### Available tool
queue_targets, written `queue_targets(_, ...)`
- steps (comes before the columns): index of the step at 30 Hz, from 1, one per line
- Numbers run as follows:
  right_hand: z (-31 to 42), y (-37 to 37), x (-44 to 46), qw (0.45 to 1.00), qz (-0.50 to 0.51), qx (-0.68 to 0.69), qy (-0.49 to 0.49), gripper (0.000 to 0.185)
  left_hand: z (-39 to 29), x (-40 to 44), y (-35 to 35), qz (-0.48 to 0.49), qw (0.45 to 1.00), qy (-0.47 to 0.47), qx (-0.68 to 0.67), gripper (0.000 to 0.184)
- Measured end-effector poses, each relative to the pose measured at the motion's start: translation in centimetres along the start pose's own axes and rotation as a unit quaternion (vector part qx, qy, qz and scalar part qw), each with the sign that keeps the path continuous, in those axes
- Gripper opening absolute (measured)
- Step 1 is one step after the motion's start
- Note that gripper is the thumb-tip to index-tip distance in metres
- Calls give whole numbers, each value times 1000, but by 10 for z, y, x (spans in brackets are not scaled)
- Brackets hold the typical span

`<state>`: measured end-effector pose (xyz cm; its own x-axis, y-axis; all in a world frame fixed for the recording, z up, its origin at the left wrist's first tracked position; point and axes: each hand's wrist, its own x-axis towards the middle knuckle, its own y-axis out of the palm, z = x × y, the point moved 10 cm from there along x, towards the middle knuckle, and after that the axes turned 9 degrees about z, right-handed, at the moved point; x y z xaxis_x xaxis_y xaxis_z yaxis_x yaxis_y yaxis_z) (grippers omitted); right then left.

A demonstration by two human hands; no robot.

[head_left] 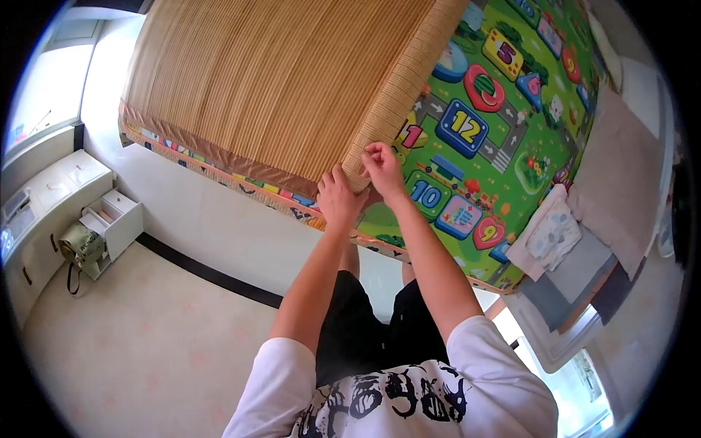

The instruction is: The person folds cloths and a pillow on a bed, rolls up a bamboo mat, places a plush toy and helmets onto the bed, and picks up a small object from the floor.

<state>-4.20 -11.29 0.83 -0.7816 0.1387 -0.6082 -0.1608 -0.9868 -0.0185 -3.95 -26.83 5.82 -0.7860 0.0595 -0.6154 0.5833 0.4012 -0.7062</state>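
A brown bamboo sleeping mat [270, 80] with a cloth-bound edge lies over a green play mat [504, 164] printed with numbers and roads. Its right side is curled into a long roll [400, 95]. At the near end of that roll, my left hand [338, 198] grips the mat from the left, its fingers over the top. My right hand [382, 172] is on the roll's right side, with thumb and fingers pinched at its edge. Part of the roll's end is hidden behind both hands.
Folded cloths [555, 241] and a mauve cloth [621, 168] lie at the right. To the left stand a white cabinet [51, 197], a pulled-out drawer [123, 219] and a green bag [82, 244]. The bed's patterned edge [277, 208] is close to my legs.
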Motion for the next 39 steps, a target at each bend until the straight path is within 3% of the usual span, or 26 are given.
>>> queue_targets(2, 6, -13, -1, 999, -20, -29, 20, 54, 5, 9, 11, 35, 999, -10, -2, 84)
queue_targets(5, 31, -31, -9, 944, -190, -245, -116, 61, 6, 9, 3, 54, 998, -16, -39, 72)
queue_targets(6, 15, -32, -5, 978, -158, -130, -40, 72, 6, 12, 4, 79, 996, -11, -45, 71)
queue_targets(9, 1, -16, 1, 995, -94, 16, 25, 80, 14, 20, 2, 143, 986, 17, -81, 71)
queue_targets(11, 7, 0, 3, 992, -50, 117, 8, 77, 22, 23, 1, 175, 974, 50, -133, 73)
queue_targets(14, 13, 28, 1, 961, -4, 277, 29, 70, 36, 29, 27, 298, 891, 82, -333, 80)
queue_targets(17, -1, 36, 4, 945, -25, 320, 68, 61, 39, 27, 5, 243, 929, 74, -268, 89)
queue_targets(20, -1, 35, 5, 949, -65, 298, 77, 60, 19, -7, -31, -49, 986, 113, -111, 93)
queue_targets(21, -2, 35, 5, 952, -76, 288, 75, 62, 17, -15, -32, -72, 989, 97, -84, 93)
queue_targets(23, -7, 35, 6, 957, -137, 248, 69, 66, 15, -25, -35, -116, 991, 65, -32, 93)
queue_targets(26, 7, 44, -2, 962, -183, 182, 85, 79, 29, -17, -27, -122, 990, 48, -55, 78)
queue_targets(27, 14, 46, -5, 964, -189, 160, 94, 84, 34, -10, -23, -90, 993, 54, -62, 76)
queue_targets(29, 25, 49, 1, 985, -169, -27, 25, 94, 47, 5, -20, -27, 995, 66, -75, 72)
queue_targets(30, 29, 53, 3, 980, -157, -120, -10, 98, 48, 8, -30, 2, 993, 76, -93, 62)
queue_targets(33, 49, 67, -12, 949, -160, -237, -136, 107, 65, 30, -27, 163, 974, 39, -156, 57)
queue_targets(34, 59, 70, -14, 948, -138, -233, -169, 103, 72, 37, -26, 202, 970, 28, -130, 63)
queue_targets(37, 97, 81, -15, 877, -50, -384, -284, 98, 77, 49, -38, 157, 982, 62, -90, 77)
queue_targets(39, 107, 81, -9, 856, -22, -429, -288, 96, 76, 44, -40, 122, 987, 72, -69, 85)
